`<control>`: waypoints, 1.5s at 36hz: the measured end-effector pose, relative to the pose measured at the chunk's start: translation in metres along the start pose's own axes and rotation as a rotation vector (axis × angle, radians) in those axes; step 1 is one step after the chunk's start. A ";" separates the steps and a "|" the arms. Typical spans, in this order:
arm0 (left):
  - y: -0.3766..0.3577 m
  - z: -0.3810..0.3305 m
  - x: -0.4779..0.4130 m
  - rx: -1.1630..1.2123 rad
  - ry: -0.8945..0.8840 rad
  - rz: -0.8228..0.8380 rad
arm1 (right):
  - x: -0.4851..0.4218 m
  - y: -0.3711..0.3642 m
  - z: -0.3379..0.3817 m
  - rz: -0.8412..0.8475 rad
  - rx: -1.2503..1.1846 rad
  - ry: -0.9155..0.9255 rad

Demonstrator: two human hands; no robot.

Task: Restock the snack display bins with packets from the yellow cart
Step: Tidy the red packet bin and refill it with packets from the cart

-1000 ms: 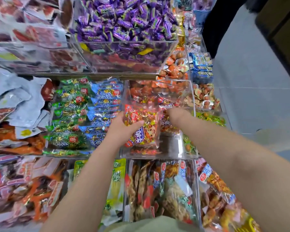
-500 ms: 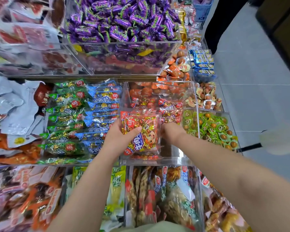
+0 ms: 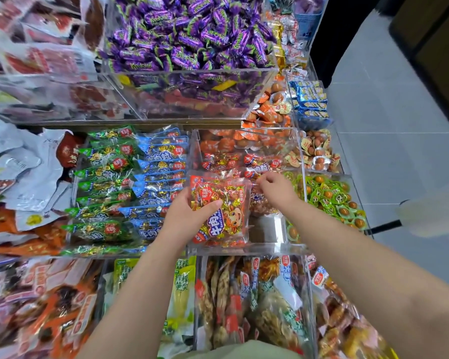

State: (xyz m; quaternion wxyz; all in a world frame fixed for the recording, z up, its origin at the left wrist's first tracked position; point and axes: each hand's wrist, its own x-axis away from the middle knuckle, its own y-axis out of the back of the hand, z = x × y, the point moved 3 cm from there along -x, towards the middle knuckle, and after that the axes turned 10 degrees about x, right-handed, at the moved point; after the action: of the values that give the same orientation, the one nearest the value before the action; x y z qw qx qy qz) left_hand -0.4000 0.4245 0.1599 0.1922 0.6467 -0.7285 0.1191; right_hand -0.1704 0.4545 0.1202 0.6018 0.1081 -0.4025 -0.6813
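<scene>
The beef-cube packet (image 3: 219, 208), red with a cartoon calf and a blue label, sits upright in the near half of the clear bin (image 3: 244, 248), about where it was half a second ago. The left hand (image 3: 184, 216) grips it from the left edge, thumb across the front and fingers hidden behind.

The right hand (image 3: 276, 189) is what has changed. Half a second ago it was tucked behind the packet's right side; now it has drawn clear of it and reached further back. Its fingers are curled, tips down on the red packets (image 3: 259, 161) stacked at the rear of the same bin. Whether they pinch one cannot be told. A bare patch of bin floor shows just right of the held packet.

Touching the bin on the left is a compartment of green and blue packets (image 3: 130, 187) laid in two rows. On the right lies a bin of green-wrapped eggs (image 3: 329, 195), more of it in view than before since the camera has shifted. Behind are orange egg packs (image 3: 270, 110), and above them a big box of purple candies (image 3: 192, 35). Grey floor tiles (image 3: 386, 125) run along the right.
</scene>
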 end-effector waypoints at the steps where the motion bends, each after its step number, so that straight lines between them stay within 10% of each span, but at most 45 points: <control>1: 0.000 -0.001 0.001 0.001 0.001 -0.009 | 0.007 0.008 0.005 -0.023 -0.138 0.015; 6: -0.005 -0.008 0.008 0.018 0.039 -0.030 | 0.051 0.016 0.029 0.332 -0.240 0.172; 14: -0.009 -0.013 0.015 -0.065 0.030 0.033 | 0.074 0.016 0.053 0.212 0.373 0.525; 21: -0.002 -0.007 0.010 0.061 -0.034 -0.029 | 0.076 0.022 0.047 0.393 0.326 0.356; 28: -0.002 -0.009 0.012 0.064 -0.003 0.027 | 0.072 0.046 0.014 0.197 -0.181 -0.034; 36: -0.001 -0.006 0.002 0.021 -0.051 -0.085 | 0.070 0.042 0.010 0.040 -0.389 0.019; 41: 0.001 -0.002 -0.005 -0.044 -0.088 -0.114 | 0.059 0.067 0.001 -0.298 -0.056 -0.018; 49: -0.006 -0.003 -0.002 -0.109 -0.115 -0.120 | 0.035 0.000 -0.008 -0.010 0.224 -0.108; 54: -0.003 -0.002 -0.004 -0.097 -0.111 -0.061 | 0.030 -0.014 -0.021 -0.160 0.260 -0.165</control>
State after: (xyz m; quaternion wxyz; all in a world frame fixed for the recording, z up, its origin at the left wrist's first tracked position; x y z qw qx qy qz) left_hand -0.3964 0.4288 0.1597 0.1862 0.6641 -0.7229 0.0415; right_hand -0.1745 0.4180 0.1072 0.4916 0.1605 -0.5252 -0.6758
